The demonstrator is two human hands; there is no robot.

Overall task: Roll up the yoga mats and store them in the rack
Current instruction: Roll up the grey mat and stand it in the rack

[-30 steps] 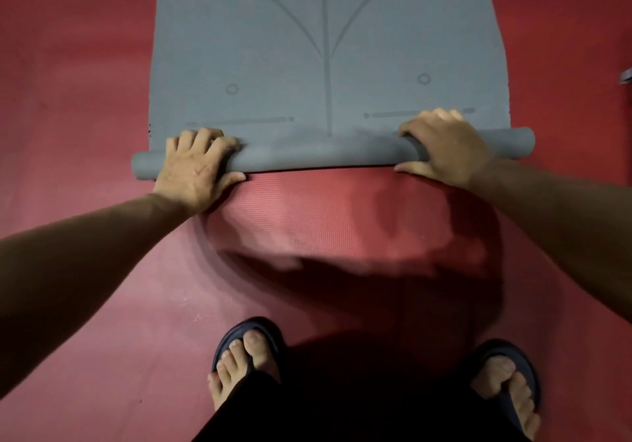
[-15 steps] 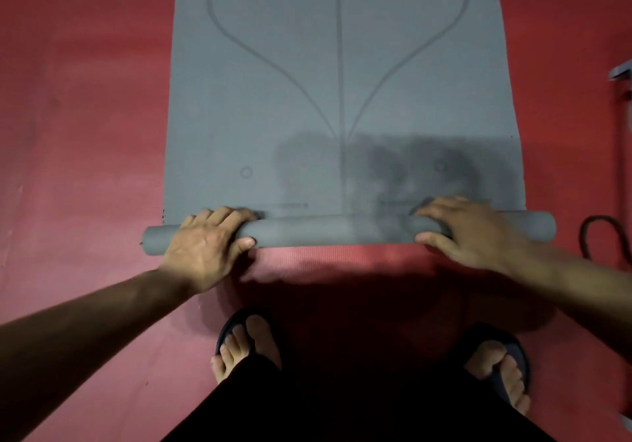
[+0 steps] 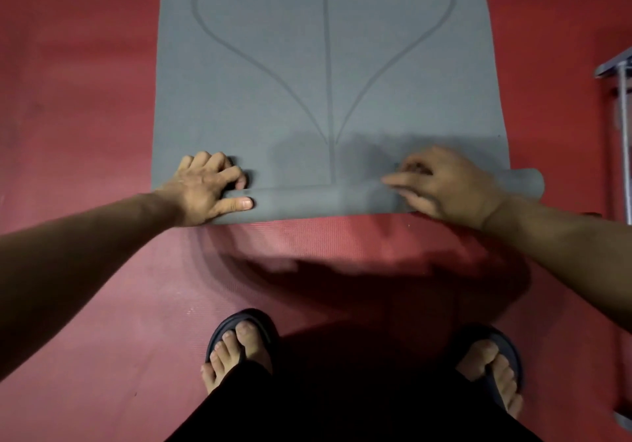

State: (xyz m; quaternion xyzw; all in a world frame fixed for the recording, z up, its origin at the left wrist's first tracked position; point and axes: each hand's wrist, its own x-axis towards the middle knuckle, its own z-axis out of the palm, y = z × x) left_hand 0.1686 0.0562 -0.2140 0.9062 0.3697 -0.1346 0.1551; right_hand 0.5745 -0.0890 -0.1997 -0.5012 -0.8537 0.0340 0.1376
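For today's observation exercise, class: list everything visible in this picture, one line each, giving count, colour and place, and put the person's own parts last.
Yoga mat: one, grey with darker curved and straight lines, flat on the floor ahead, its near end wound into a roll.
Floor: one, red, ribbed near the feet, all around and under the mat.
Metal frame: one, silvery grey, right edge, mostly cut off.
Sandals: two, dark, on the feet at the bottom.
Trousers: dark, bottom centre.
Left hand: one, gripping the roll's left end.
Right hand: one, blurred, on the roll near its right end.
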